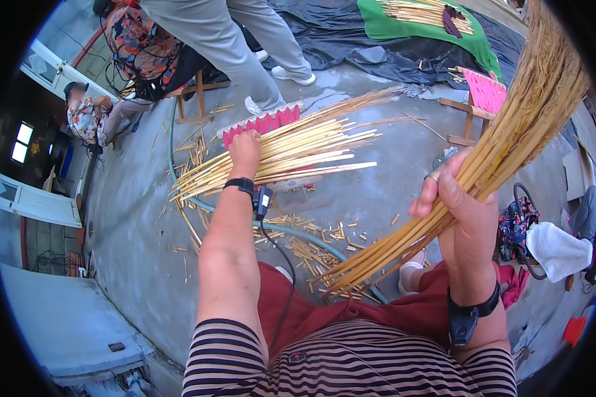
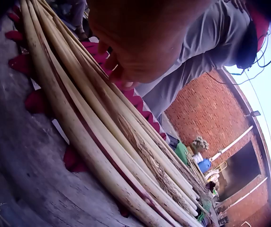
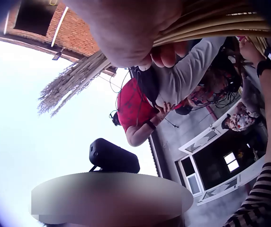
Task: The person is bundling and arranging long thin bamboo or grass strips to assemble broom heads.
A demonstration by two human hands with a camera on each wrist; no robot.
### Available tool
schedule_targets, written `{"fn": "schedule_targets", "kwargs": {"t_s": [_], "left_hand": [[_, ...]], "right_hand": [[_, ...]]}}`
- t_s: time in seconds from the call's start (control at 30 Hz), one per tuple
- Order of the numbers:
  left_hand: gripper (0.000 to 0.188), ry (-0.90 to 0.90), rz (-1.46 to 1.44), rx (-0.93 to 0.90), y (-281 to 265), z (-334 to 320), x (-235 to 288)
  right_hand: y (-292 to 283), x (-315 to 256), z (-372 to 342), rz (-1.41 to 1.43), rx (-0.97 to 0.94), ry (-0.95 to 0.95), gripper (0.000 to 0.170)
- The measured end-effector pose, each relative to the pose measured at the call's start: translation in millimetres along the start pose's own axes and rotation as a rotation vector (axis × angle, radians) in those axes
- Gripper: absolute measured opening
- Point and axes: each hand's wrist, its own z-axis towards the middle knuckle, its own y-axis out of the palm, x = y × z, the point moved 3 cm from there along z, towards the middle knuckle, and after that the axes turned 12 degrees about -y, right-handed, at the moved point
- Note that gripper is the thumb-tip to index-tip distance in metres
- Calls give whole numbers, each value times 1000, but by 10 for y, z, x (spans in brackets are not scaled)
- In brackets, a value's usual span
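Observation:
My right hand (image 1: 467, 205) is raised and grips a bundle of long dry stalks (image 1: 510, 159), its bristly heads at the upper right and its cut ends slanting down to the lower left. In the right wrist view those heads (image 3: 74, 82) stand out against the sky. My left hand (image 1: 246, 152) is on a second, paler pile of stalks (image 1: 311, 155), with fingers curled at its far edge. This pile lies across a rack with pink-red teeth (image 1: 271, 121). The left wrist view shows the fingertips (image 2: 126, 85) right at the upper edge of the stalks.
Cut stalk pieces (image 1: 304, 251) litter the concrete floor beside a hose (image 1: 298, 231). A person in grey trousers (image 1: 225, 46) stands just beyond the rack. Another pink rack (image 1: 487, 92) stands at the right, near a green cloth (image 1: 377, 26) with more stalks. A bag (image 1: 515, 225) sits lower right.

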Motion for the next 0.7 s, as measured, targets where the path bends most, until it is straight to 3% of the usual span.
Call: {"fn": "schedule_targets", "kwargs": {"t_s": [0.33, 0.53, 0.7], "left_hand": [[16, 267, 359, 59, 184, 38, 271], [12, 320, 306, 38, 108, 48, 237], [8, 425, 173, 172, -71, 18, 157]], "right_hand": [[-103, -21, -58, 137, -88, 43, 19], [-56, 14, -85, 150, -90, 92, 18], [9, 100, -101, 73, -110, 117, 22]]}}
